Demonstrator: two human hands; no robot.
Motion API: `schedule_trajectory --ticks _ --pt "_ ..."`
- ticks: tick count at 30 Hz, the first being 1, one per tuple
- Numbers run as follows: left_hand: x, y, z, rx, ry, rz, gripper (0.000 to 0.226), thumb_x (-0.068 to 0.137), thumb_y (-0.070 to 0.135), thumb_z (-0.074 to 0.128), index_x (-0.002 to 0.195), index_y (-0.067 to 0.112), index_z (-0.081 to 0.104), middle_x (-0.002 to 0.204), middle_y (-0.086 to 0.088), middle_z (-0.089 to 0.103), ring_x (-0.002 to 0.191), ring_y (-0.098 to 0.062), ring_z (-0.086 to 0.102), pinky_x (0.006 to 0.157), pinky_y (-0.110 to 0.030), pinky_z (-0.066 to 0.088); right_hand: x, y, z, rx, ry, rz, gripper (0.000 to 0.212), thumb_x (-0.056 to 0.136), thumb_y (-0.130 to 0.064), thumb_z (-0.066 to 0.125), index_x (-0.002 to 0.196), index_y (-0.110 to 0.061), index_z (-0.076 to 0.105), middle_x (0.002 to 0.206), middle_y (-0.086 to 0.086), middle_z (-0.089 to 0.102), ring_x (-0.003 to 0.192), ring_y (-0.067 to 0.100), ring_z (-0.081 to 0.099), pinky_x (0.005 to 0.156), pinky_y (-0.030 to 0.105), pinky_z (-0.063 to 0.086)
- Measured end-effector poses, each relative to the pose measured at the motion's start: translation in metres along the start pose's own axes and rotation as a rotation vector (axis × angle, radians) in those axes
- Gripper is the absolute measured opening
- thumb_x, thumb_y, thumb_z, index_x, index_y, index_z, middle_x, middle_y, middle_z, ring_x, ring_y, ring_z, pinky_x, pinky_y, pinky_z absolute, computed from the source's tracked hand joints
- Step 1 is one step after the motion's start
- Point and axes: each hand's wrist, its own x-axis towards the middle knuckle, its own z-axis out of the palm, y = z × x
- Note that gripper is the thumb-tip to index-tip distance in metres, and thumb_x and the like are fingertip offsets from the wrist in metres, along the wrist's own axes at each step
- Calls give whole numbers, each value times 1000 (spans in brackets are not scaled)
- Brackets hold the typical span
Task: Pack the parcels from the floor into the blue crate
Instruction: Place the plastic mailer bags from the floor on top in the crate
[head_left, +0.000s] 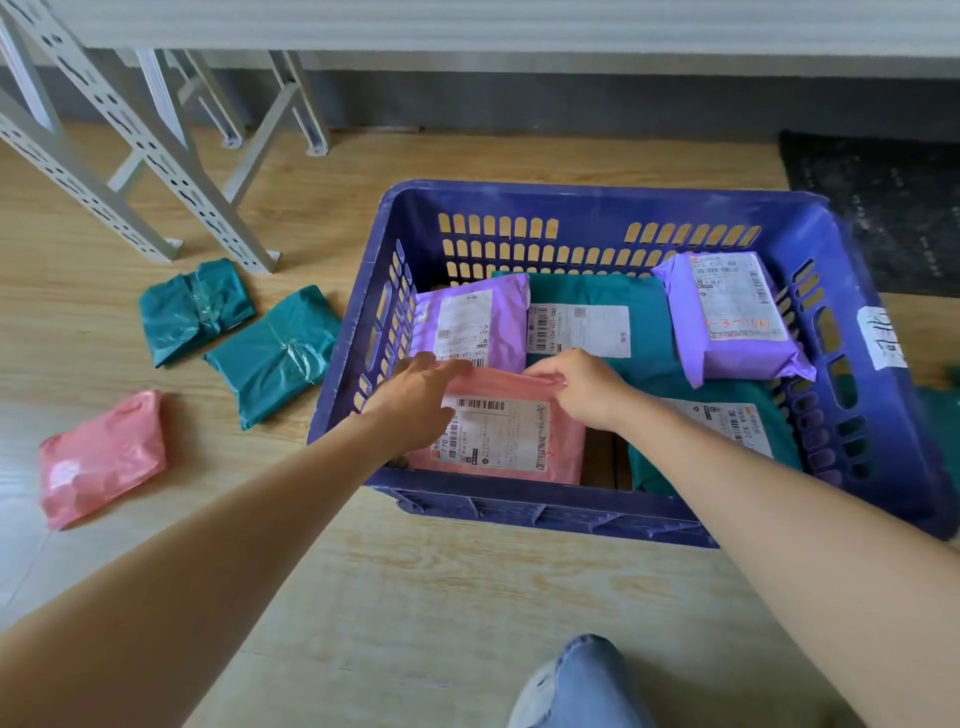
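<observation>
While both hands are reaching into the blue crate (519, 506), they are touching a pink parcel (569, 439) in its near left corner. The left hand (415, 400) is lying on the parcel's left end, fingers almost straight. The right hand (582, 389) is pinching the parcel's far edge with curled fingers. A purple parcel (467, 322) is sitting by the crate's far left corner. Another purple one (727, 312) is resting on a green parcel (597, 291) by the far right corner. Left of the crate, two green floor parcels (275, 353) and a second pink parcel (104, 457) are lying on the floor (415, 597).
</observation>
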Motion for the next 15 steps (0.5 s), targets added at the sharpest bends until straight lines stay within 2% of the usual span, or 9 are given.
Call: schedule_trajectory --ticks 2,4,7,9,11,13,15 --pt "3 2 1 44 7 6 58 89 24 60 139 36 33 131 -8 43 114 -29 51 90 -43 51 -3 2 3 -70 15 -18 43 92 -5 51 129 -26 58 123 3 51 114 24 48 87 33 44" --pt "8 1 1 78 8 0 56 89 25 61 138 34 34 125 -10 44 109 -30 53 87 -45 52 -8 4 0 -136 58 5 52 91 -13 57 140 -24 43 134 4 42 123 24 43 95 36 42" --pt "15 -1 2 19 -16 -30 46 90 23 57 132 29 41 119 -12 43 103 -32 54 87 -45 52 -13 6 -7 -49 59 127 64 90 -20 62 145 -17 29 137 8 45 120 27 50 92 34 45" --pt "20 0 3 -85 -29 -82 35 93 24 48 128 26 44 118 -13 42 91 -31 58 81 -42 53 -14 9 -9 138 30 223 57 89 -17 64 138 -12 36 130 11 52 115 27 54 90 38 51" --pt "25 3 4 -165 -24 -152 31 96 29 39 127 23 42 120 -13 41 84 -27 58 70 -36 51 -14 11 -8 311 25 313 38 88 -11 63 122 -12 46 121 12 56 108 28 58 83 42 56" --pt "28 8 7 -198 -20 -246 34 98 32 33 130 20 38 124 -15 37 85 -25 55 62 -31 44 -13 14 -7 356 8 348 22 89 -7 60 108 -13 50 114 13 60 104 28 61 78 42 58" --pt "34 9 13 -215 -43 -307 35 100 32 26 127 15 38 124 -15 40 97 -29 56 66 -37 49 -12 14 -6 364 -10 353 14 91 -5 56 102 -14 51 107 12 62 100 27 62 76 39 58"
